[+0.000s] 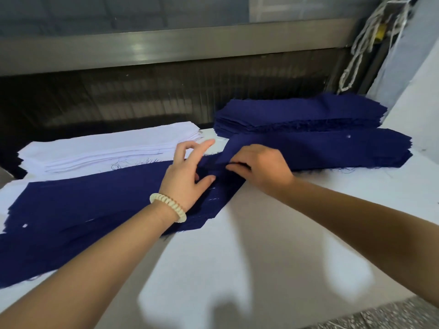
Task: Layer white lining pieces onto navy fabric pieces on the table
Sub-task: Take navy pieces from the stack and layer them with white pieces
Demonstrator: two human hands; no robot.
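- lying at the middle of the white table [261,245], a navy piece [237,144] was pinched at its near edge by the right hand [261,166], whose fingers were curled round the cloth.
- the piece ran back onto the near navy stack [351,148] at the right.
- the left hand [185,176] rested just beside it on the left navy stack [95,200], with its fingers spread and loose, gripping nothing, and the forefinger raised.
- a pale beaded bracelet [168,206] sat on that wrist.
- behind the left stack lay the white lining pile [114,146], its front edge touching the navy.
- a second, thicker navy stack [304,112] sat at the far right, just behind the near one.
- beyond the table ran a grey metal rail [166,51], and a white cord [356,55] hung at the right.
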